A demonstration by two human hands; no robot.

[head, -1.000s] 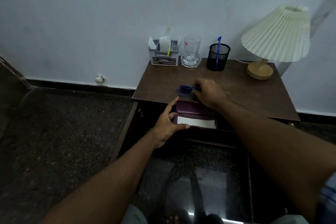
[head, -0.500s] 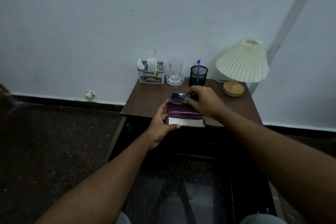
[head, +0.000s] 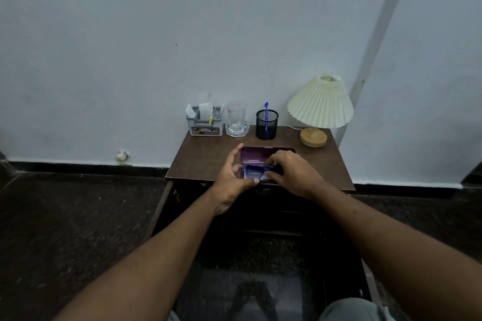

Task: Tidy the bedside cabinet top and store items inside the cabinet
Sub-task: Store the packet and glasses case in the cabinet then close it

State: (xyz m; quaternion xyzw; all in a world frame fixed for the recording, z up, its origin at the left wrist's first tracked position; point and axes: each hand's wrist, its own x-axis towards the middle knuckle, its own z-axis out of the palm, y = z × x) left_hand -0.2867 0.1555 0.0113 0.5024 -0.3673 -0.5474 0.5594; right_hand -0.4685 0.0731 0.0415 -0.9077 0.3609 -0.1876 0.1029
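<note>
Glasses (head: 253,171) have dropped into the open case (head: 257,156) between the hands; right hand (head: 294,174) pinches them, left hand (head: 230,178) grips the case. Shutting it likely follows.

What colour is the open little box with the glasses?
The case is purple, shown best in the head view. The glasses in it are blue.

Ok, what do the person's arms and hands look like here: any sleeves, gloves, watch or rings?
The left forearm and right forearm are bare right to the picture's edge; no sleeve shows. The left hand and right hand are ungloved. No watch, bracelet or ring is visible, though dim light could hide a thin band.
</note>
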